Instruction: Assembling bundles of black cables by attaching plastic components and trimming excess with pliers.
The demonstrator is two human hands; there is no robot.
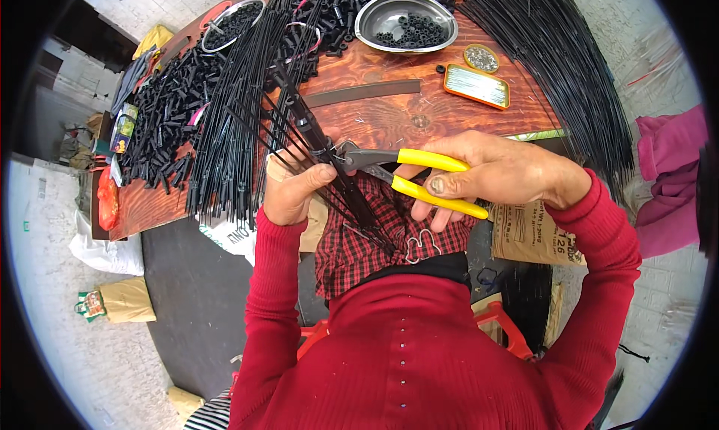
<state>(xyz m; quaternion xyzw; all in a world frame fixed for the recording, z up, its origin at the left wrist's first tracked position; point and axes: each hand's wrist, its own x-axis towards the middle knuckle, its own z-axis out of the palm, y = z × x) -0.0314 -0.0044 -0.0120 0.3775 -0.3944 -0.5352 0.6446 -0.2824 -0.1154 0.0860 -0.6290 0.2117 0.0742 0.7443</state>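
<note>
Over my lap, at the table's (367,119) near edge, my left hand (294,192) grips 1 black frame (316,139); my right hand (505,172) is wrapped round the pliers (434,158), handles spread, nose at the frame. Toward the right edge sit 2 tins: 1 round (466,59), 1 oblong (476,101) with pins (476,84). Along the far edge, 2 bowls (365,32) hold black bits (412,33).

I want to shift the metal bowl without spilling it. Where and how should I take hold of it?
I'd pinch the metal bowl by its near rim, coming from the near side. There the rim faces bare wooden tabletop, while black parts crowd its left. It is wide and open, with loose black rings inside, so best keep it level.
</note>
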